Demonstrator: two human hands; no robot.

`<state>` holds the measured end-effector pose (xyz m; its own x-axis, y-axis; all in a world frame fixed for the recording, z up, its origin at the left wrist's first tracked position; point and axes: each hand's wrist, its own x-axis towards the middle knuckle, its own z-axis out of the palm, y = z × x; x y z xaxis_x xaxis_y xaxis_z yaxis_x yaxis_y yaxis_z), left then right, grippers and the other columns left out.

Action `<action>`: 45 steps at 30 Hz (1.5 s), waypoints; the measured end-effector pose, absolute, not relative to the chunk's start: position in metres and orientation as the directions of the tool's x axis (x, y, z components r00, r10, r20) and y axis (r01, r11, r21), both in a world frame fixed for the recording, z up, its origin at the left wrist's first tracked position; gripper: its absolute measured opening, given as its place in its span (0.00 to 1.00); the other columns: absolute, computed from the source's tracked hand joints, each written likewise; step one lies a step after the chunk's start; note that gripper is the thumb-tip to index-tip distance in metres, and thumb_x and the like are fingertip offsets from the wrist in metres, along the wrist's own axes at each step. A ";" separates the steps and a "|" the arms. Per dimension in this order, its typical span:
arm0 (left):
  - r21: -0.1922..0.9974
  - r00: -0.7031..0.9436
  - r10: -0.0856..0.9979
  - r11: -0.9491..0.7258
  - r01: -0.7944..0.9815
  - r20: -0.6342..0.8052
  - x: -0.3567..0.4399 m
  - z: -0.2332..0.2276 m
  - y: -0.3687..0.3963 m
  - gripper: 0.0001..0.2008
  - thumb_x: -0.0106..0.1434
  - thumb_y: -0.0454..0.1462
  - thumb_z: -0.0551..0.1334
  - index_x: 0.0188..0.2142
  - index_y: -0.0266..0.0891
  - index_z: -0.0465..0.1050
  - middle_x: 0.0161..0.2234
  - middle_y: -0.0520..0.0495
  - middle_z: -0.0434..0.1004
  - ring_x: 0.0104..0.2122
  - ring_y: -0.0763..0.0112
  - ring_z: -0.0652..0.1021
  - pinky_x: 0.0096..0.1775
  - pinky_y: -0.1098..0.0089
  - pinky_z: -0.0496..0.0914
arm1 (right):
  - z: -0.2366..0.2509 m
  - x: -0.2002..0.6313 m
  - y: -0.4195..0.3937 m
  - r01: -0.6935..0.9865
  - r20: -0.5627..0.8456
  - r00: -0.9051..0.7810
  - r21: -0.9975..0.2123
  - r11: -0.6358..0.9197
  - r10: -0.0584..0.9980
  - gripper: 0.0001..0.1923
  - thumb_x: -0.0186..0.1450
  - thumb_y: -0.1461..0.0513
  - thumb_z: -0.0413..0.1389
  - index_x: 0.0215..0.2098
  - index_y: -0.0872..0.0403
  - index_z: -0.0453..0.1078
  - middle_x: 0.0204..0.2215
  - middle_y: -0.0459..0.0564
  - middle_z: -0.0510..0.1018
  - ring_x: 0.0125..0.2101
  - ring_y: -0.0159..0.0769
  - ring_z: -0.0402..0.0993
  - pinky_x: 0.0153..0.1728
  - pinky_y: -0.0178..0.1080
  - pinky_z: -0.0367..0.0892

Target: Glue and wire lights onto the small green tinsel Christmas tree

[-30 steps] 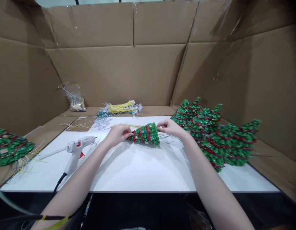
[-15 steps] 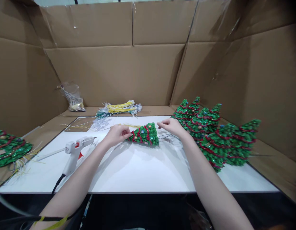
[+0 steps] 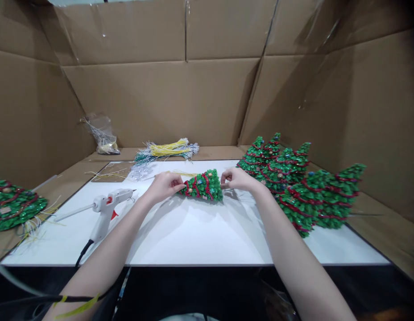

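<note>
A small green Christmas tree figure [image 3: 204, 186] with red garland lies on its side over the white board [image 3: 193, 236], tip to the left and base to the right. My left hand [image 3: 167, 185] pinches it near the tip. At the base, my right hand [image 3: 236, 179] has its fingers curled together; whatever they hold, perhaps a thin wire, is too small to make out. Dark thin wires show just behind the base, below the right hand.
Several finished-looking trees [image 3: 283, 174] stand at the right. A white glue gun [image 3: 105, 211] rests on the left, near another tree [image 3: 14, 205]. Bundled yellow and white wires [image 3: 168, 149] and a plastic bag [image 3: 105, 136] lie at the back. Cardboard walls [image 3: 153, 102] surround the board.
My right hand's fingers have curled in and come down closer to the tree's base. The left hand keeps its pinch near the tip.
</note>
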<state>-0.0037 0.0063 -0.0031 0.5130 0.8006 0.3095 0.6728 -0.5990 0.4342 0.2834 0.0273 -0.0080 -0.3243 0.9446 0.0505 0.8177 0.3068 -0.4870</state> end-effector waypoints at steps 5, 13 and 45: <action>0.455 0.503 0.807 -0.591 0.667 0.310 -0.004 -0.003 0.005 0.07 0.58 0.38 0.59 0.29 0.38 0.73 0.25 0.50 0.75 0.26 0.74 0.73 0.31 0.74 0.65 | -0.002 0.280 0.023 0.742 0.067 -0.369 -0.579 0.337 0.927 0.11 0.50 0.56 0.56 0.21 0.57 0.66 0.17 0.43 0.62 0.22 0.29 0.55 0.24 0.34 0.51; 0.440 0.503 0.815 -0.580 0.686 0.288 -0.006 -0.006 0.007 0.06 0.57 0.38 0.57 0.29 0.39 0.70 0.25 0.52 0.72 0.26 0.74 0.71 0.29 0.75 0.63 | 0.001 0.274 0.017 0.522 -0.002 -0.570 -0.773 0.360 0.822 0.12 0.54 0.56 0.53 0.25 0.58 0.67 0.21 0.43 0.63 0.25 0.29 0.59 0.27 0.34 0.55; 0.420 0.511 0.810 -0.586 0.693 0.286 -0.005 -0.006 0.007 0.06 0.58 0.38 0.56 0.29 0.39 0.70 0.25 0.52 0.72 0.27 0.74 0.71 0.29 0.75 0.62 | 0.012 0.271 0.009 0.430 -0.050 -0.559 -0.871 0.237 0.828 0.18 0.56 0.49 0.54 0.27 0.56 0.62 0.17 0.42 0.65 0.18 0.27 0.60 0.22 0.34 0.57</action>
<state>-0.0053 0.0068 -0.0058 0.5112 0.8104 0.2861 0.6934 -0.5856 0.4198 0.2710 0.0087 0.0122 -0.5589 0.8277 -0.0500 0.4296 0.2374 -0.8712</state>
